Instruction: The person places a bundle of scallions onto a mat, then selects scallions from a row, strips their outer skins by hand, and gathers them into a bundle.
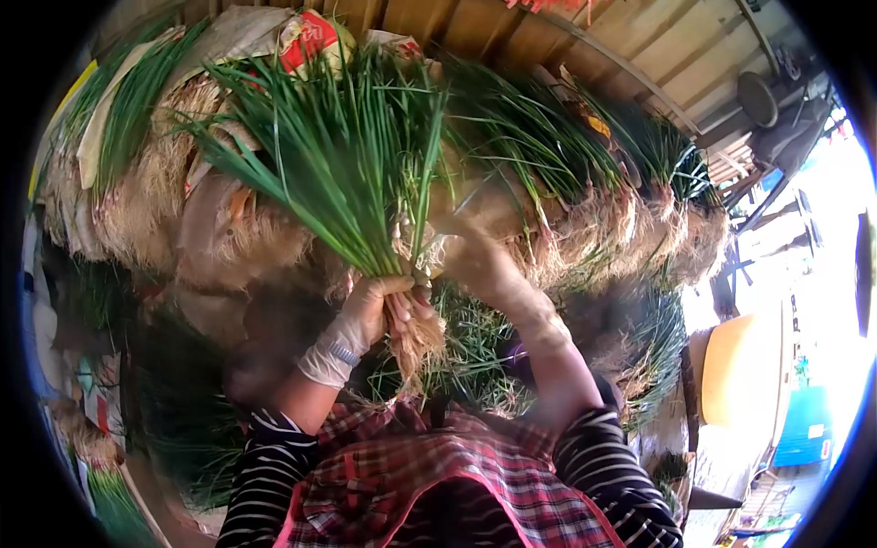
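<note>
In the head view, my left hand, in a pale thin glove with a band at the wrist, is wrapped round a bunch of green onions low on their stems. The leaves fan upward and to the left; pale bulbs and stringy roots hang below the fist. Beside the bunch on the right is my right hand, also gloved and smeared by motion. Its fingers cannot be made out, nor whether they touch the stems.
More green onions lie along a heap behind, roots towards me. Loose green trimmings cover the area below my hands. A red and white sack rests at the back. An orange container and a blue container stand at right.
</note>
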`<state>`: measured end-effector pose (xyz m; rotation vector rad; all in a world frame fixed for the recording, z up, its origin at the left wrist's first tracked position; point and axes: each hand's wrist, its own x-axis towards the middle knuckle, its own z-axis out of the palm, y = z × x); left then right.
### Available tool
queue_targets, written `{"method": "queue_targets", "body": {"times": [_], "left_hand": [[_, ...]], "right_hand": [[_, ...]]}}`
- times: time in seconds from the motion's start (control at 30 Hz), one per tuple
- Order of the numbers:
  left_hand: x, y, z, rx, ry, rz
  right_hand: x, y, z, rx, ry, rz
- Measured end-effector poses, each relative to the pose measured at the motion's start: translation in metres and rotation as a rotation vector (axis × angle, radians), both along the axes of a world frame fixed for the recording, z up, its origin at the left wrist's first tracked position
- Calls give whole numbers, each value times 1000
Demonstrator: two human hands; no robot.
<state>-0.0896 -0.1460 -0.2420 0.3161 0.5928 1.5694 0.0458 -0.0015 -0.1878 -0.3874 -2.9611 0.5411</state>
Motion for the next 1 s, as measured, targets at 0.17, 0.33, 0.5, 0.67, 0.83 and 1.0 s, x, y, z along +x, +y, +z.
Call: {"method": "queue_targets", "body": {"times": [0.17,0.33,0.5,0.67,0.83,1.0], "left_hand": [[0,-8,8,136,-54,40],[-5,-11,-1,151,-101,-56],[-7,-16,9,100,-120,-15],[-5,-14,6,-9,110,59],[-15,-22,29,198,69,158],[-42,-36,55,236,-113,223]], "right_hand": [[-27,-5,-3,-26,132,-153],[-26,-1,-20,-592,325,-193],[-24,-28,1,-1097,87,-169],[-37,-40,-17,-323,195,-398],[-14,24,-46,-45,-164,-606],[65,47,-44,-105,391,-756]]}}
